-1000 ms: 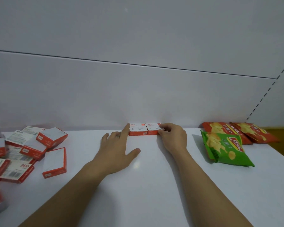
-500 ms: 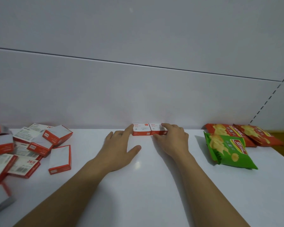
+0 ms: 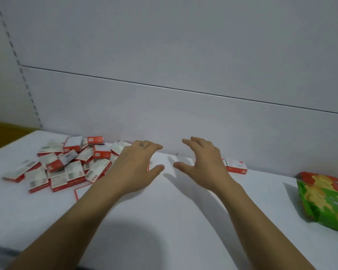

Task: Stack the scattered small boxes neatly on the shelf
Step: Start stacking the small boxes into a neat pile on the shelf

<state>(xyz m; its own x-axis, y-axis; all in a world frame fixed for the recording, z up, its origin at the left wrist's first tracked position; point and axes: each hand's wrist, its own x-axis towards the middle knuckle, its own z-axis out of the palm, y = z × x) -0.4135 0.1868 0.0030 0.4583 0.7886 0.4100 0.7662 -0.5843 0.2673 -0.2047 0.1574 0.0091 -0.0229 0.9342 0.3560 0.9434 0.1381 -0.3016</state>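
Note:
Several small red-and-white boxes (image 3: 66, 164) lie in a scattered heap on the left of the white shelf (image 3: 164, 221). Two more such boxes (image 3: 235, 166) stand side by side against the back wall, just right of my right hand. My left hand (image 3: 137, 166) hovers with spread fingers at the right edge of the heap and holds nothing. My right hand (image 3: 201, 162) is also spread and empty, apart from the placed pair. One flat box (image 3: 82, 190) lies partly under my left forearm.
A green snack bag (image 3: 324, 203) lies at the right edge, with a red bag (image 3: 320, 177) behind it. The white back wall (image 3: 183, 114) closes off the shelf. A perforated upright (image 3: 27, 88) runs along the left.
Both hands have left the two placed boxes and swung left toward the heap. The view has turned left, bringing the whole heap into sight.

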